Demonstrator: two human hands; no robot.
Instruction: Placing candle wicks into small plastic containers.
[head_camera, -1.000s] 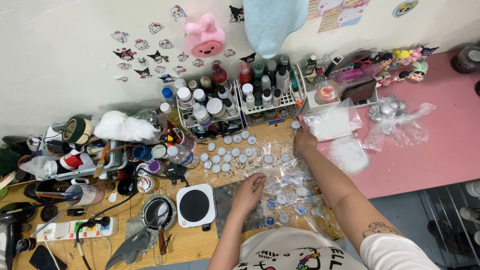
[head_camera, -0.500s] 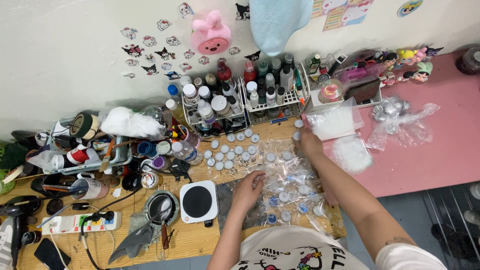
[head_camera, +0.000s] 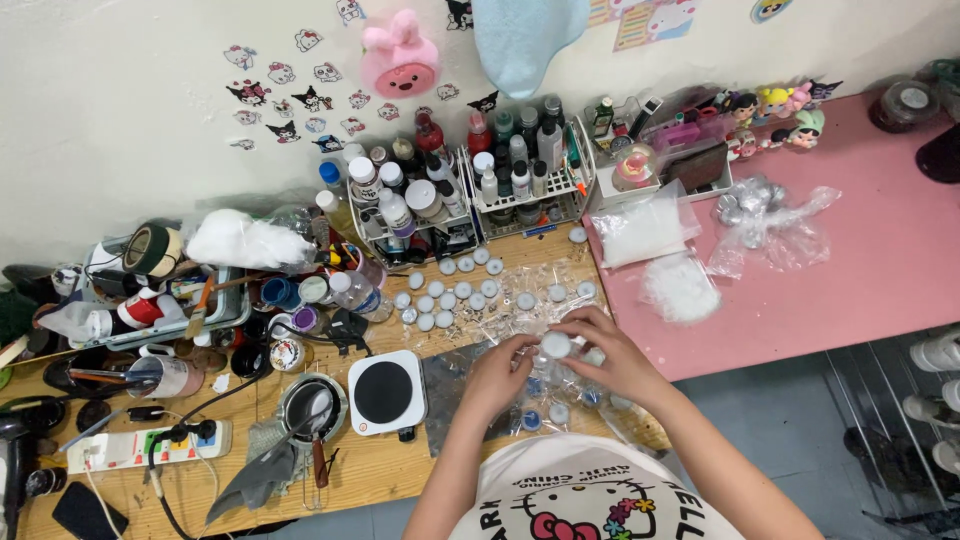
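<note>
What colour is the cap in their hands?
White cap, held between left hand and right hand; head view.

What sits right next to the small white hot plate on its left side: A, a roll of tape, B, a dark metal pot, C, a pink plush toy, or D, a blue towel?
B: the dark metal pot sits beside the white hot plate on the wooden table.

The left hand and right hand are covering part of the small white jar between them; the clear jars beneath are partly hiding under both wrists.
</note>
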